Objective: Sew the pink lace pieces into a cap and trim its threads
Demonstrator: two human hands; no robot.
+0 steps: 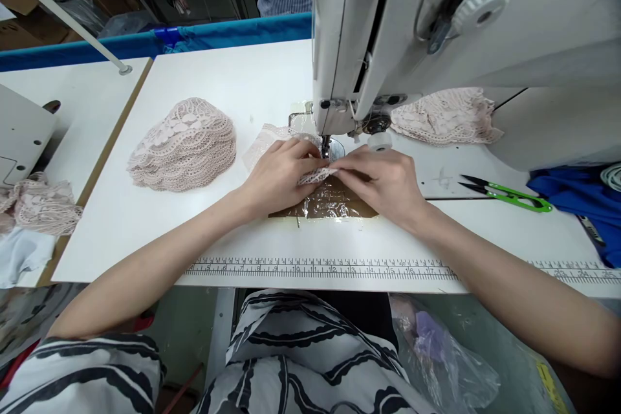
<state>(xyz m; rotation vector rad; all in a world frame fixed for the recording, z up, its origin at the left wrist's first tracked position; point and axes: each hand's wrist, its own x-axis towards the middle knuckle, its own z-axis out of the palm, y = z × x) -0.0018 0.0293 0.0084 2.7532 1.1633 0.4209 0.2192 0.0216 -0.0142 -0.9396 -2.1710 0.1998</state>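
From where I stood, both hands were gathered close to the needle of the sewing machine (342,45), working on one small lace piece (316,176). The left hand (279,174) lay over it, its fingers bent and nearly closed, with the thumb low on the near side, apparently to keep the cloth flat beside the presser foot (326,145). The right hand (388,182) had its thumb and forefinger pinched together on the piece's right end, probably to keep the edge lined up; its other fingers were curled.

The lace piece sat just in front of the foot, over a shiny brown patch (334,200) on the counter (233,239), perhaps put there so fabric would slide. A lace heap (184,149) lay to the left, seemingly within easy reach, and a second lace stack (444,118) lay behind the right hand, beneath the machine's arm. Green-handled snips (519,198) rested at the right, away from the needle but handy, I'd judge.
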